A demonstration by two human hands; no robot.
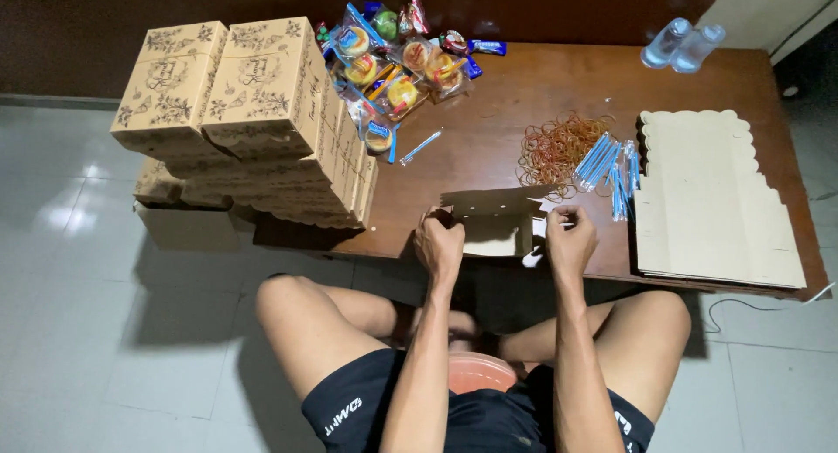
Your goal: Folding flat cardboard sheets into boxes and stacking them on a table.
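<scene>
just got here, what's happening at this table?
A person seated on the floor at a low wooden table is folding a tan cardboard box, left hand and right hand each gripping a side. A stack of flat box blanks lies to the right, beside rubber bands and blue-wrapped straws. Finished printed boxes are piled at left, next to wrapped snacks.

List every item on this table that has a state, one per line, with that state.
cardboard box: half-folded, held at both sides
left hand: gripping the box's left side
right hand: gripping its right side
finished boxes: closed, stacked
flat blanks: unfolded, piled
rubber bands: loose heap
plastic bottles: lying down
</scene>
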